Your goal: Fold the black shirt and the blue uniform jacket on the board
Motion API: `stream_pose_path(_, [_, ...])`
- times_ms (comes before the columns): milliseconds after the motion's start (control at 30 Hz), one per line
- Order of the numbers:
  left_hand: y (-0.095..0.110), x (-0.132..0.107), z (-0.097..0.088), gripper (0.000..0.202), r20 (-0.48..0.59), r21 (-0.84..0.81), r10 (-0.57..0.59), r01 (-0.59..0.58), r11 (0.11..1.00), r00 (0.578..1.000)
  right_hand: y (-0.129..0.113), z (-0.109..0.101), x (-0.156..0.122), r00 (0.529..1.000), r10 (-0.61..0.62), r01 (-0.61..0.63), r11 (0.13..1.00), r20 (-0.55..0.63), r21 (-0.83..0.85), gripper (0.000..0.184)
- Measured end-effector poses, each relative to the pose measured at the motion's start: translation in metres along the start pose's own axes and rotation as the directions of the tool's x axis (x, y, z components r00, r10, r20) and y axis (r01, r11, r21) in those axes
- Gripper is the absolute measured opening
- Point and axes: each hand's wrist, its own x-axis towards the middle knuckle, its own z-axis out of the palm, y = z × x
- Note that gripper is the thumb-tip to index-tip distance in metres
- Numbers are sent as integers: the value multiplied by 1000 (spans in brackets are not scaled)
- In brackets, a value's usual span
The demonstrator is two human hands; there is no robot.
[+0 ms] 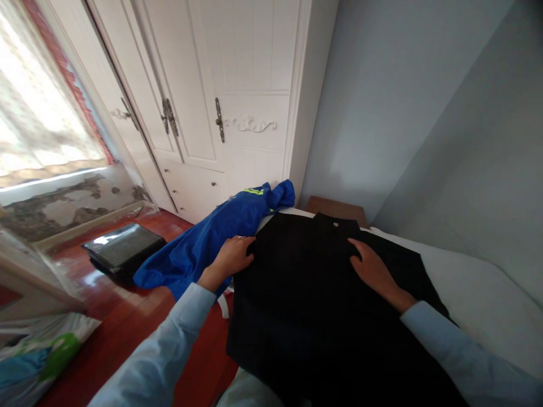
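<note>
A black collared garment (297,305), probably a shirt, lies spread in front of me on a white-covered surface (470,282). A small light spot, perhaps a button or label, shows at its collar. At the garment's left edge rests my left hand (231,259), its fingers and thumb apart at the cloth. My right hand (375,273) is on the right part, below the collar, with the index finger stretched out and the thumb apart from it. Just beyond my left hand, a blue garment (220,229) with yellow-green stripes drapes over the surface's left side towards the floor.
A white wardrobe (254,68) with dark handles stands ahead, beside a grey wall (373,102). Brown wooden furniture (337,208) sits behind the surface. On the red floor (114,328) are a black case (127,249) and a plastic bag (46,353). A curtained window (42,96) is at left.
</note>
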Motion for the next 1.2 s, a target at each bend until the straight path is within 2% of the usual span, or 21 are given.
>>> stream_pose_path(67, [4,-1,15,49,-90,-86,-88,81,993,992,-31,5,15,998,-57,57,997,-1,43,52])
stream_pose_path(167, [12,-2,34,41,-235,-191,-214,171,967,948,-79,20,40,986,-59,48,996,154,74,51])
stream_pose_path(233, [14,-4,41,39,-302,-226,-256,192,955,918,-102,30,58,951,11,-22,999,310,31,49])
stream_pose_path(300, [13,-5,45,41,-320,-266,-270,187,946,908,-114,34,74,890,99,-111,994,444,2,39])
stream_pose_path(367, [10,-5,45,43,-310,-315,-276,175,933,910,-118,31,86,842,149,-178,984,518,7,23])
stream_pose_path(400, [9,-5,44,44,-303,-335,-281,174,926,910,-117,27,90,835,159,-209,977,528,37,16])
stream_pose_path(467, [8,-5,44,44,-299,-362,-301,184,914,906,-112,17,92,847,169,-287,943,504,166,10])
stream_pose_path(533, [9,-4,44,43,-306,-371,-321,198,907,897,-105,7,89,850,208,-404,848,484,344,10])
stream_pose_path(567, [9,-4,44,42,-310,-369,-325,202,907,893,-101,3,86,836,241,-465,787,493,405,12])
stream_pose_path(633, [11,-3,44,39,-319,-360,-326,205,910,890,-93,1,78,772,314,-576,713,552,400,14])
stream_pose_path(700, [13,-3,44,35,-325,-348,-327,209,914,888,-87,4,73,706,363,-624,725,609,291,16])
stream_pose_path(733, [13,-3,43,34,-329,-341,-328,212,916,886,-85,6,72,696,371,-614,751,615,243,18])
stream_pose_path(767, [14,-3,43,32,-333,-335,-329,215,917,884,-84,8,72,711,365,-586,780,601,219,21])
stream_pose_path(900, [17,-3,40,31,-345,-320,-334,225,920,877,-88,15,85,870,260,-411,852,419,324,26])
stream_pose_path(967, [17,-3,40,32,-351,-312,-335,228,922,874,-95,16,97,902,233,-357,876,364,324,22])
stream_pose_path(1033, [17,-2,41,31,-356,-298,-327,225,928,875,-101,17,109,889,246,-342,917,387,203,26])
stream_pose_path(1100, [16,-2,42,30,-357,-286,-316,219,933,879,-108,18,120,836,279,-314,950,473,-6,33])
stream_pose_path(1167, [15,-2,44,29,-358,-276,-307,214,937,882,-113,20,130,784,290,-217,957,549,-194,33])
stream_pose_path(1200, [15,-2,44,28,-358,-271,-303,213,939,883,-115,22,135,787,268,-153,957,556,-245,32])
